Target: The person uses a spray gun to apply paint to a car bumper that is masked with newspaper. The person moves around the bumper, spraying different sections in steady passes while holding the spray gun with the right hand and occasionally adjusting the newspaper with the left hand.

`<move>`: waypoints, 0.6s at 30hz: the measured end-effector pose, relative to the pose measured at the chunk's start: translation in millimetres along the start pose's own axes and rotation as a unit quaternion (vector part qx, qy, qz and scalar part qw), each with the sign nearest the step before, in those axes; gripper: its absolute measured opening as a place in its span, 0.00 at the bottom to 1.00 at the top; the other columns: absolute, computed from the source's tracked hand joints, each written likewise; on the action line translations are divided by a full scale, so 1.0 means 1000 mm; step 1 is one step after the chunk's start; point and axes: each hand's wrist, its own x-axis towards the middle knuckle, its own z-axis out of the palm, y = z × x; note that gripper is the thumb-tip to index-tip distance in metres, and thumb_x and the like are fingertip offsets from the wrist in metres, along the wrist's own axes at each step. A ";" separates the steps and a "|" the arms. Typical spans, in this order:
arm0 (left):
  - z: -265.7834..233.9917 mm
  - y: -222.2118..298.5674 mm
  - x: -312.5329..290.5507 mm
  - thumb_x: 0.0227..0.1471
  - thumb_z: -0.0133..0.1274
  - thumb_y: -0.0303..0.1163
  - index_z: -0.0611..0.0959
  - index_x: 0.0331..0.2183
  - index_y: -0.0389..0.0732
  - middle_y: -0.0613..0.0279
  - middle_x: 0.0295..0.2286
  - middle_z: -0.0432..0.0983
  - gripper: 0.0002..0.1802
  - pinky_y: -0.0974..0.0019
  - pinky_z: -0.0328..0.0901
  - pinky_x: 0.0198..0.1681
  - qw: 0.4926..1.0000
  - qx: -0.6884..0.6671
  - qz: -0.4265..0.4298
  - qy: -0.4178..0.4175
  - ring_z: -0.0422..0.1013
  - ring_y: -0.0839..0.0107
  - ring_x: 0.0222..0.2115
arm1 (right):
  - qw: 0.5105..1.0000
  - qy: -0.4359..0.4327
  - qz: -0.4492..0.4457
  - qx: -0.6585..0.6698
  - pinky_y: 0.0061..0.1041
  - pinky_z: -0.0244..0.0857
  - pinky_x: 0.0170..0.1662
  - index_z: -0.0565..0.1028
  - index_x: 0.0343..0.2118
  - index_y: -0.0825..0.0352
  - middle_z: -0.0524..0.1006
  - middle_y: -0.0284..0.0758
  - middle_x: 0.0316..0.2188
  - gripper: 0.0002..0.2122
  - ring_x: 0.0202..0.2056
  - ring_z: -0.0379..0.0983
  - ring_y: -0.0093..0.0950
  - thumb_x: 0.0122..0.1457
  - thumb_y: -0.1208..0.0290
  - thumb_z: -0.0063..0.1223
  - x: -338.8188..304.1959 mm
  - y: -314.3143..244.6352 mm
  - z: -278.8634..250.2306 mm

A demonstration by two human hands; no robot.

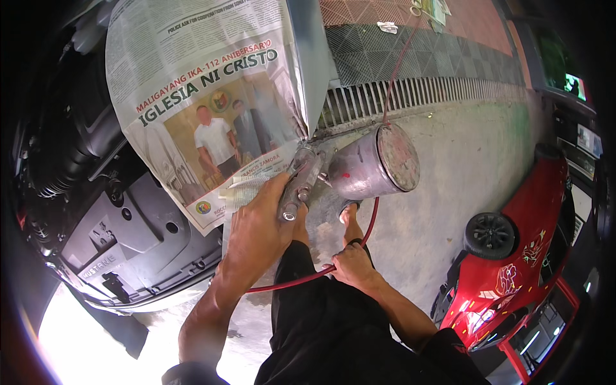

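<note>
Grey concrete floor (443,173) underfoot. Nearest, R hand (354,264) is clenched round a thin red hose (301,278). L hand (260,212) grasps a paint-smudged grey metal spray gun (303,181) w/ cylindrical cup (356,168), held by the lower R edge of a large printed newspaper sheet (154,83); can't tell if touching. Sheet partly covers a black car's engine bay (122,224). Shiny red car (481,282) at floor's R edge; slatted grating (417,96) along its far edge.

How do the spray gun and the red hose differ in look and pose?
The spray gun is grey metal with a round cup; the hose is red and thin. The spray gun looks rigid; the hose curves. The left hand holds the spray gun, the right hand the hose. Both are held.
</note>
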 end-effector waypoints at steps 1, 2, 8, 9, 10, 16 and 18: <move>0.001 0.002 0.000 0.66 0.62 0.31 0.78 0.60 0.35 0.35 0.45 0.84 0.25 0.50 0.75 0.48 1.000 -0.003 0.006 0.004 0.83 0.39 0.47 | 1.000 0.007 0.002 0.000 0.42 0.72 0.52 0.87 0.25 0.64 0.84 0.41 0.22 0.20 0.32 0.85 0.43 0.58 0.49 0.70 -0.002 0.000 0.001; 0.001 0.003 0.000 0.66 0.62 0.30 0.78 0.59 0.34 0.35 0.45 0.84 0.24 0.50 0.75 0.48 1.000 -0.006 0.011 0.009 0.82 0.38 0.46 | 1.000 0.013 0.004 0.000 0.42 0.72 0.51 0.87 0.24 0.64 0.83 0.40 0.20 0.20 0.32 0.85 0.42 0.58 0.49 0.70 -0.005 0.000 0.003; -0.003 -0.003 0.015 0.66 0.62 0.30 0.78 0.58 0.34 0.37 0.43 0.84 0.22 0.52 0.74 0.49 0.997 -0.020 0.069 0.030 0.82 0.39 0.46 | 1.000 0.020 0.015 -0.013 0.44 0.71 0.42 0.86 0.22 0.64 0.80 0.42 0.16 0.21 0.26 0.82 0.43 0.61 0.49 0.67 -0.001 0.024 0.026; -0.003 -0.004 0.015 0.66 0.62 0.30 0.78 0.58 0.34 0.38 0.43 0.84 0.22 0.52 0.73 0.49 0.998 -0.024 0.055 0.024 0.82 0.40 0.46 | 1.000 0.019 0.014 -0.005 0.44 0.71 0.41 0.86 0.22 0.64 0.80 0.42 0.16 0.21 0.25 0.82 0.42 0.61 0.49 0.67 0.000 0.023 0.025; -0.004 -0.004 0.015 0.66 0.62 0.30 0.78 0.58 0.35 0.38 0.43 0.84 0.22 0.53 0.73 0.49 0.999 -0.029 0.042 0.017 0.82 0.40 0.46 | 1.000 0.018 0.013 0.003 0.44 0.70 0.41 0.86 0.22 0.64 0.80 0.42 0.16 0.21 0.25 0.82 0.42 0.61 0.50 0.67 0.000 0.022 0.024; -0.006 -0.008 0.018 0.66 0.61 0.29 0.79 0.57 0.35 0.38 0.43 0.84 0.21 0.53 0.73 0.49 0.998 -0.041 -0.015 -0.034 0.82 0.40 0.45 | 1.000 -0.011 0.016 0.003 0.41 0.71 0.42 0.87 0.23 0.65 0.81 0.42 0.19 0.22 0.26 0.82 0.41 0.63 0.49 0.65 0.007 0.005 0.016; -0.006 -0.010 0.018 0.66 0.61 0.29 0.79 0.57 0.34 0.38 0.43 0.84 0.20 0.53 0.73 0.49 0.998 -0.038 -0.015 -0.040 0.82 0.41 0.45 | 1.000 -0.016 0.018 0.003 0.41 0.70 0.43 0.87 0.23 0.65 0.82 0.42 0.19 0.23 0.27 0.82 0.42 0.65 0.49 0.63 0.008 0.003 0.017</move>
